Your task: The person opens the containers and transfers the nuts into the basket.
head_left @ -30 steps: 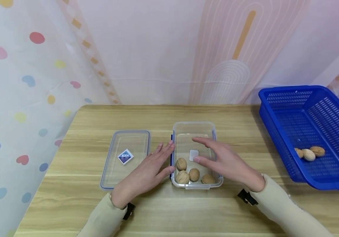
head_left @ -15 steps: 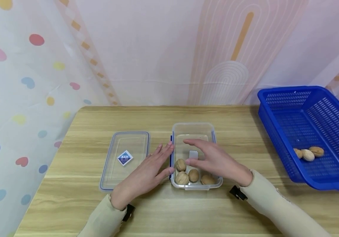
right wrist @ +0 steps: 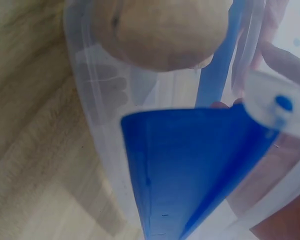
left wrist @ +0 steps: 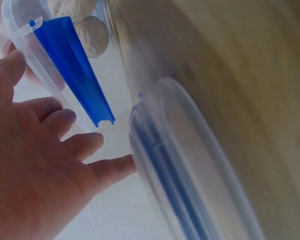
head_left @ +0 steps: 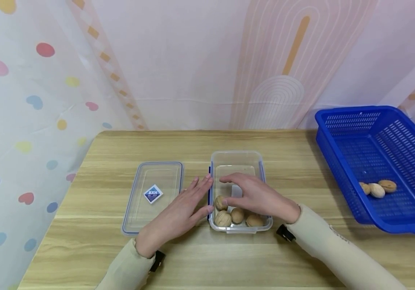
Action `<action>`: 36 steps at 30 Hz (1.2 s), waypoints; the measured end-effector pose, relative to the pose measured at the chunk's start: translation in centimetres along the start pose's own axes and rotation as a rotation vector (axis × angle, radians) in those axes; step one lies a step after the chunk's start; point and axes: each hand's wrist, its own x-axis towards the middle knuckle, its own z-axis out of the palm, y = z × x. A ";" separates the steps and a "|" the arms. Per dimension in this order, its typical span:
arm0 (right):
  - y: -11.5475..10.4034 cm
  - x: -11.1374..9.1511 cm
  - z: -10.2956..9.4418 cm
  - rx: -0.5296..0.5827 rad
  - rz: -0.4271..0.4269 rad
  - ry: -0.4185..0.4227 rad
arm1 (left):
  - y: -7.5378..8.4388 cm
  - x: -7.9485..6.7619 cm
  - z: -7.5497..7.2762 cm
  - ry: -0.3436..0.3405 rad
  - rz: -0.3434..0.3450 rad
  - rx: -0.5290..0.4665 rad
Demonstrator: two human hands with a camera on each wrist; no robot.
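A clear plastic storage box (head_left: 237,155) stands uncovered on the table with several walnuts (head_left: 223,218) at its near end. My left hand (head_left: 178,211) has its fingers straight, the tips right at the box's left rim. In the left wrist view a blue side clip (left wrist: 72,67) hangs beside those fingers. Over the box, my right hand (head_left: 262,197) reaches in from the right with thumb and forefinger apart. Its thumb tip overlaps the uppermost walnut (head_left: 220,201) at the left wall. The right wrist view shows another blue clip (right wrist: 190,160) and one walnut (right wrist: 160,35) through the clear wall.
The box's clear lid (head_left: 158,171), edged in blue and bearing a BXH label, lies flat at the left. A blue plastic basket (head_left: 341,177) stands at the right, with several walnuts (head_left: 377,190) inside. A patterned curtain (head_left: 189,72) hangs behind the wooden table (head_left: 225,266).
My right hand has moved left and slightly down over the box, bringing its thumb to the uppermost walnut. My left hand has stayed at the box's left rim.
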 end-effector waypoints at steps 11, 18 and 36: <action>0.2 0.9 0.5 -0.055 0.026 -0.089 | 0.0 0.1 0.1 -0.003 0.005 -0.021; 0.2 1.1 0.6 -0.068 0.035 -0.138 | 0.0 0.1 0.0 -0.010 0.001 -0.012; 0.1 1.5 1.0 -0.100 0.010 -0.189 | 0.0 0.1 -0.1 -0.011 -0.001 0.000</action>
